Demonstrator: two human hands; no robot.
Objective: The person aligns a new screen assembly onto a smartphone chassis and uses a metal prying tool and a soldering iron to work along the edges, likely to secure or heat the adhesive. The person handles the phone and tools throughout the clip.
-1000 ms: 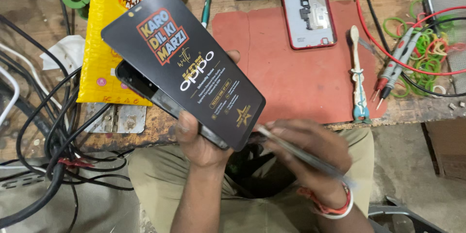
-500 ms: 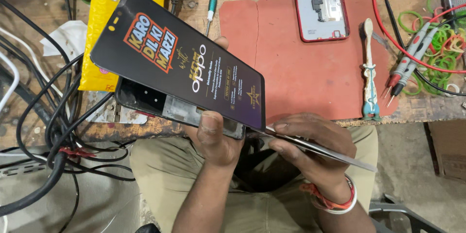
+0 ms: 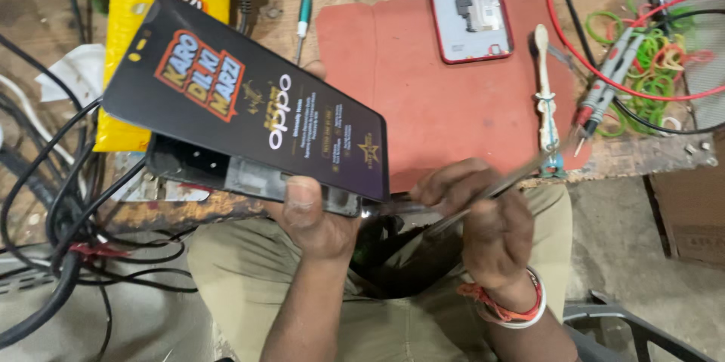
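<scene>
Raised black screen panel [image 3: 249, 120], printed film

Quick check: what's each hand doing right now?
Left hand: closed on the black phone panel, thumb over its lower edge.
Right hand: closed on thin metal tweezers.

Head view, steeply down, close over workbench [image 3: 468, 113]

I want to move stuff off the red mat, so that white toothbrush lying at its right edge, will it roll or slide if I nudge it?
The toothbrush is slim and looks like light plastic, so it would probably slide easily on the red mat. Its handle looks fairly flat, so it seems more likely to pivot than roll. It lies near the bench edge, so a push might drop it.
</scene>
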